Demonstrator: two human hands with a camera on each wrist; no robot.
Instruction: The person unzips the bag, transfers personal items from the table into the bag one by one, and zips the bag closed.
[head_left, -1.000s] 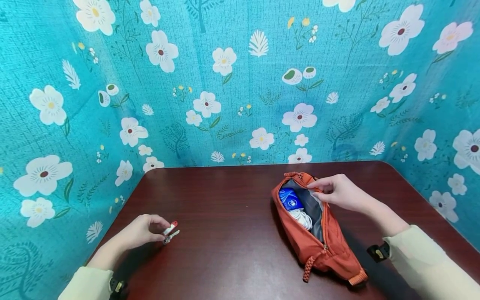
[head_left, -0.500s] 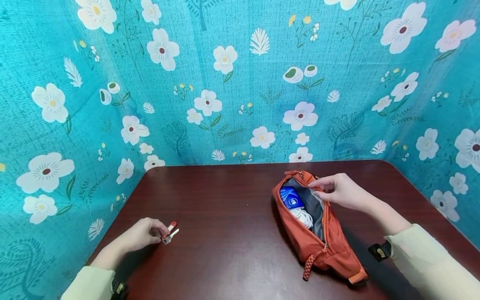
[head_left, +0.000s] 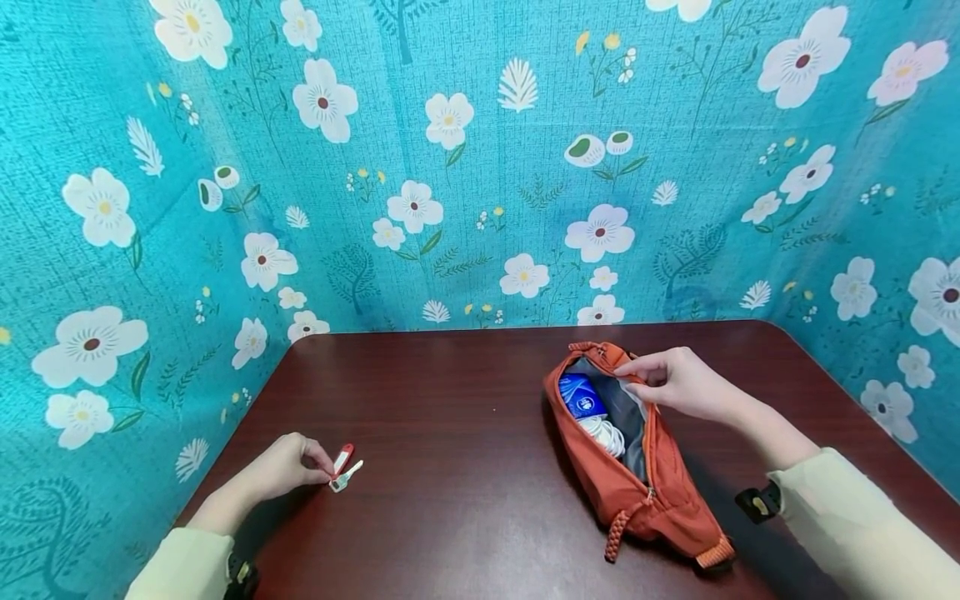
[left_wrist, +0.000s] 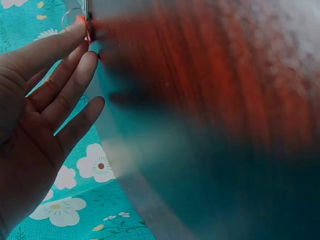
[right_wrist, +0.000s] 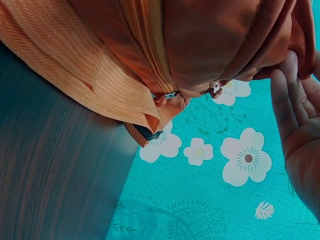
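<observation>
On the left of the table, my left hand [head_left: 288, 468] pinches the end of a key [head_left: 347, 477] with a red-and-white key tag [head_left: 342, 458], thumb and forefinger meeting there. The left wrist view shows the red tag and a thin ring [left_wrist: 72, 18] at those fingertips; the other fingers stretch out loosely. On the right lies an unzipped orange waist bag [head_left: 600, 467] with grey lining. My right hand [head_left: 686, 385] pinches its far rim and holds the mouth apart. Inside are a blue packet [head_left: 582, 396] and a coiled white cable [head_left: 603, 435].
The dark brown wooden table [head_left: 450, 500] spans the space between the hands. A teal flowered cloth [head_left: 480, 167] surrounds its back and sides. The bag's braided zip pull [head_left: 617, 536] and strap end [head_left: 716, 554] point toward the near side.
The key and tag, tilted up at the fingers before, now lie lower and more spread, the key pointing right. My left fingertips have lowered slightly. The right hand and bag stay put.
</observation>
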